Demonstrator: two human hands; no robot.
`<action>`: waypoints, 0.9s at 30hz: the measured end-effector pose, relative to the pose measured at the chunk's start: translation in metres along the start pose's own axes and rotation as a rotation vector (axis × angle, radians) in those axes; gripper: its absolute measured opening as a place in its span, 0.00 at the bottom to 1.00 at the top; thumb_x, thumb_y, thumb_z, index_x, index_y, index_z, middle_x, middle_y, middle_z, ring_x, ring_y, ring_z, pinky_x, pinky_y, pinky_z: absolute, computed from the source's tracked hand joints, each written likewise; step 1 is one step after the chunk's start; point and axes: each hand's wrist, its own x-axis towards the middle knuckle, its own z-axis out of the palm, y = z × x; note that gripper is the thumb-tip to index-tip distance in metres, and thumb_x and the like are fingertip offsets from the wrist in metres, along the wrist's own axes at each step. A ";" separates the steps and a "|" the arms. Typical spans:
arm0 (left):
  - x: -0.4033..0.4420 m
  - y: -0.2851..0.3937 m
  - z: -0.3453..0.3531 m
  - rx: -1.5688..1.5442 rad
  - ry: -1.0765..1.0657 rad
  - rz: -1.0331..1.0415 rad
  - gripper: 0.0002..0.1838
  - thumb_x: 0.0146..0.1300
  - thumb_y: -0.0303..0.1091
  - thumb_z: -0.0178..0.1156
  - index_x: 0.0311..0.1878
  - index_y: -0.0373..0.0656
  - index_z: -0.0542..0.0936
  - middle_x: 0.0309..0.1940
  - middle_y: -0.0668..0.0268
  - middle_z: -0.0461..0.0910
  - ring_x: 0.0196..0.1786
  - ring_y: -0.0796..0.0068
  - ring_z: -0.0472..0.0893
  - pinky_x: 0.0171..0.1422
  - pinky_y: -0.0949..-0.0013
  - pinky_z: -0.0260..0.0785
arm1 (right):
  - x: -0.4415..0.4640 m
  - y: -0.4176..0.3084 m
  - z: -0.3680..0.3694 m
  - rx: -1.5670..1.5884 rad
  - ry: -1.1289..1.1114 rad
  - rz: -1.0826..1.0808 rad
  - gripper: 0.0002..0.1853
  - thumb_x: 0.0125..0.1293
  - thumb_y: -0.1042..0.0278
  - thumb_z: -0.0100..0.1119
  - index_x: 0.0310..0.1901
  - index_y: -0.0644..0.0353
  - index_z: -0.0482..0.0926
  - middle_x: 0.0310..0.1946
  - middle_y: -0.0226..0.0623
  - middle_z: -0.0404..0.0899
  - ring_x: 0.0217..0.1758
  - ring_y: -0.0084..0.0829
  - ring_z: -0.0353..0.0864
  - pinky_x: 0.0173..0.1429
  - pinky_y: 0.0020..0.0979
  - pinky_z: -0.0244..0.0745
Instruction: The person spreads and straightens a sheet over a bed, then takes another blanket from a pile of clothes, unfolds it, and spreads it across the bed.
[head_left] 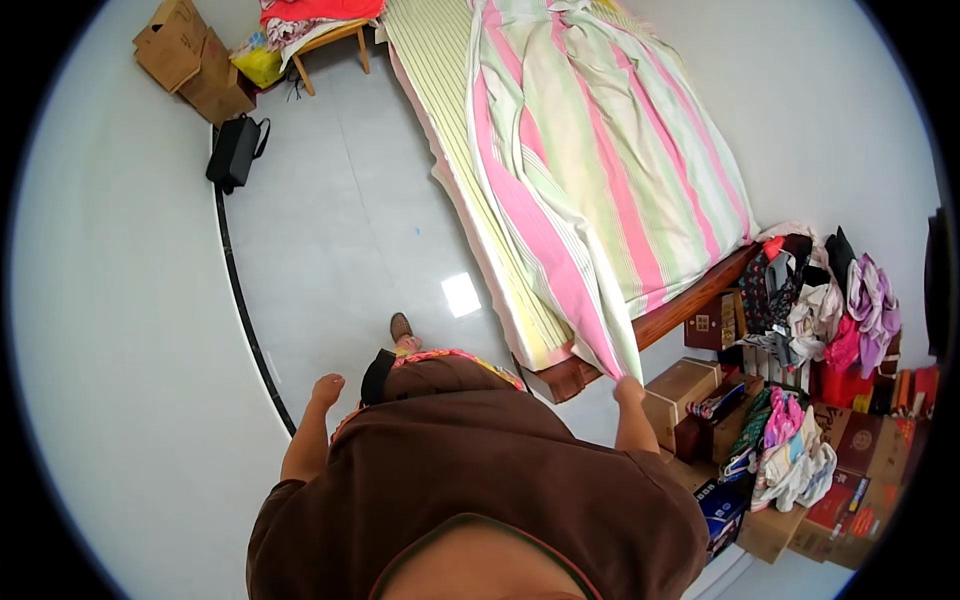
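A striped quilt point(620, 150) in pink, white and pale green lies spread over the bed, with loose folds along its left side. One corner is drawn to a point past the foot of the bed, where my right hand point(628, 392) is closed on it. My left hand point(328, 390) hangs beside my body near the wall, fingers curled, with nothing visible in it. Under the quilt, a yellow-green striped mattress cover point(440, 110) shows along the bed's left side. The wooden bed frame point(690, 293) is exposed at the foot end.
Cardboard boxes point(683, 388) and piled clothes point(800, 290) crowd the floor right of the bed's foot. A black case point(236, 152) stands by the left wall, below more cartons point(190, 60). Clothes lie on a wooden stool point(335, 38). Grey tiled floor point(340, 220) runs between wall and bed.
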 end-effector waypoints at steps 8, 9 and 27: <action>0.145 0.031 -0.178 0.356 0.164 0.266 0.19 0.62 0.46 0.45 0.39 0.41 0.78 0.40 0.56 0.78 0.46 0.54 0.75 0.51 0.56 0.67 | -0.017 -0.291 -0.075 0.785 -0.103 -0.836 0.16 0.61 0.63 0.54 0.49 0.58 0.76 0.38 0.41 0.80 0.36 0.29 0.80 0.40 0.29 0.75; 0.166 0.046 -0.196 0.315 0.206 0.267 0.19 0.61 0.46 0.46 0.40 0.41 0.78 0.41 0.57 0.78 0.46 0.55 0.76 0.51 0.57 0.67 | -0.028 -0.314 -0.097 0.705 -0.104 -0.901 0.16 0.60 0.63 0.54 0.49 0.57 0.76 0.38 0.41 0.80 0.37 0.31 0.80 0.42 0.30 0.74; 0.343 0.248 -0.372 0.161 0.113 0.298 0.19 0.59 0.45 0.51 0.47 0.42 0.77 0.45 0.57 0.78 0.48 0.56 0.76 0.53 0.60 0.68 | 0.257 -0.472 -0.294 0.385 0.069 -0.687 0.15 0.58 0.54 0.50 0.41 0.52 0.80 0.39 0.42 0.79 0.44 0.45 0.77 0.50 0.38 0.71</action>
